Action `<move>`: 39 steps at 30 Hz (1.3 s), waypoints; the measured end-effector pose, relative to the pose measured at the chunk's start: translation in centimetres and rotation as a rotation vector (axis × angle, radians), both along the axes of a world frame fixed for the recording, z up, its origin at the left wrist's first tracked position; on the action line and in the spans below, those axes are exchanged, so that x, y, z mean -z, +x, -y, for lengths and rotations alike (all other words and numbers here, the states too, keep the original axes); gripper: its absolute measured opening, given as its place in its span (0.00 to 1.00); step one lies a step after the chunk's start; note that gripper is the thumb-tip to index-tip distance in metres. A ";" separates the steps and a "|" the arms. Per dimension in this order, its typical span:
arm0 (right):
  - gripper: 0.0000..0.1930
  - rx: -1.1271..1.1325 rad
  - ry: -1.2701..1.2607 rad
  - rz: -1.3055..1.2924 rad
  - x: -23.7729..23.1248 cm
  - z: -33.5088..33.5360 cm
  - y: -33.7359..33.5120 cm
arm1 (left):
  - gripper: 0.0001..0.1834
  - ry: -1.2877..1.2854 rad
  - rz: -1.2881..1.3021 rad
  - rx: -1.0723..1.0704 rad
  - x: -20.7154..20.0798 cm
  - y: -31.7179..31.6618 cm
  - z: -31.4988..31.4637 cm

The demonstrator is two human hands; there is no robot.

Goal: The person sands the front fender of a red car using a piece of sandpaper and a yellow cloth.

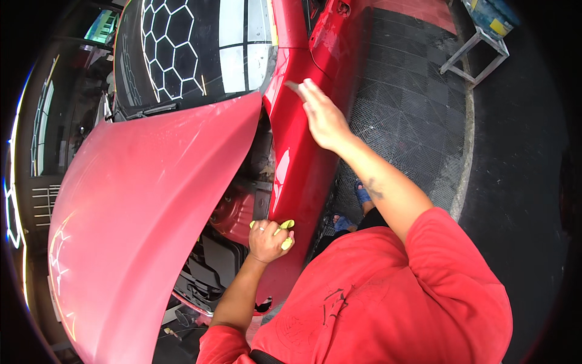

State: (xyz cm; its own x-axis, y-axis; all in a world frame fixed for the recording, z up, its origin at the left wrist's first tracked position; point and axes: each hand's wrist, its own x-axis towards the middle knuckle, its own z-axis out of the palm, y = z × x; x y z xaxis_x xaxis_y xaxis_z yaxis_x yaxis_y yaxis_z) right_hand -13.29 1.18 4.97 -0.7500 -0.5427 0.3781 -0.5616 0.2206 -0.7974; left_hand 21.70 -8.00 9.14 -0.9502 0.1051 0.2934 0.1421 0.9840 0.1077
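Yellow cloth (pixel 285 233) bunched in left hand (pixel 268 240); long axis undeterminable.

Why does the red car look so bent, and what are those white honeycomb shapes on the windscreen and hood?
In the head view, the fisheye lens bows straight edges toward the dark rim, so the raised hood and fender curve. The honeycomb on the windscreen is glare from lights above, fainter on the hood. The right hand looks slightly blurred; the left hand, gripping a yellow cloth, is sharp.

1. The raised hood (pixel 145 206) lies left of the fender (pixel 297 164).
2. The engine bay (pixel 224 242) sits between them.
3. The windshield (pixel 194 48) lies behind the hood.
4. A metal stand (pixel 476 54) stands far right.
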 end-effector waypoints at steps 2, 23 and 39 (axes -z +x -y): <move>0.35 -0.073 0.306 -0.201 0.1 -0.3 3.6 | 0.15 0.019 -0.033 0.021 0.2 0.3 0.3; 0.36 -0.002 0.419 -0.242 0.2 1.0 15.0 | 0.12 0.063 -0.160 0.015 2.3 1.9 1.1; 0.40 -0.384 0.681 -0.645 -3.2 -3.2 16.2 | 0.13 0.068 -0.175 0.002 2.6 2.1 1.2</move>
State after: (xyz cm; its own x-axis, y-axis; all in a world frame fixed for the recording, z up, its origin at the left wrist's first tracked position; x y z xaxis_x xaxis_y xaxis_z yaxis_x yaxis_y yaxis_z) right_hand 2.88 4.37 8.14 -0.2413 -0.9556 0.1691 -0.9693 0.2291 -0.0888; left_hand 23.85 -9.24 6.50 -0.8838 0.0815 0.4608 0.1669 0.9748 0.1478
